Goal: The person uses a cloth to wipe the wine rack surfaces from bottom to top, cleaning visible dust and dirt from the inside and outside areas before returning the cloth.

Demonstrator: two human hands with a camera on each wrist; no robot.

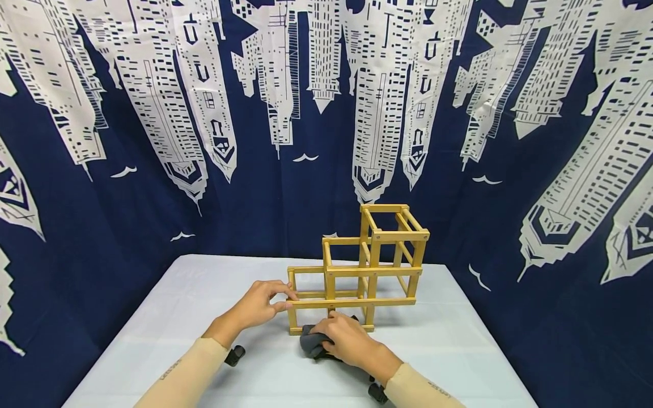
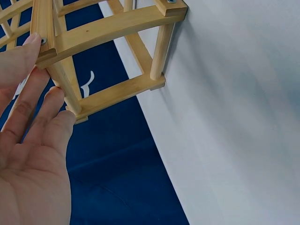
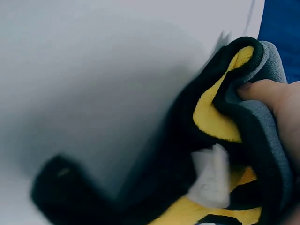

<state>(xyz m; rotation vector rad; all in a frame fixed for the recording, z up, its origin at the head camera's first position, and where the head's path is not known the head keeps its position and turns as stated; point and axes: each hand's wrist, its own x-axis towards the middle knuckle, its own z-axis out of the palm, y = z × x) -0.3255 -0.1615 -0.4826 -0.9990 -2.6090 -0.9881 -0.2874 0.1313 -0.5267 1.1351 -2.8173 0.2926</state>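
Observation:
A stepped wooden rack point(image 1: 352, 272) stands on the table, its tall end to the right. At its lower left corner is my left hand point(image 1: 260, 306), gripping the rail between thumb and fingers. In the left wrist view the thumb lies on the corner of the wooden frame point(image 2: 117, 26) and the fingers rest against a round post. My right hand point(image 1: 347, 340) holds a bunched grey cloth point(image 1: 309, 342) low in front of the rack. Up close, this cloth point(image 3: 218, 115) shows a yellow underside, dark edging and a white tag point(image 3: 211, 176); the thumb presses into a fold.
The white table point(image 1: 459, 351) runs back to a dark blue curtain point(image 1: 285, 209) printed with white buildings. Small black devices sit by the left wrist point(image 1: 235, 355) and the right wrist point(image 1: 377, 392).

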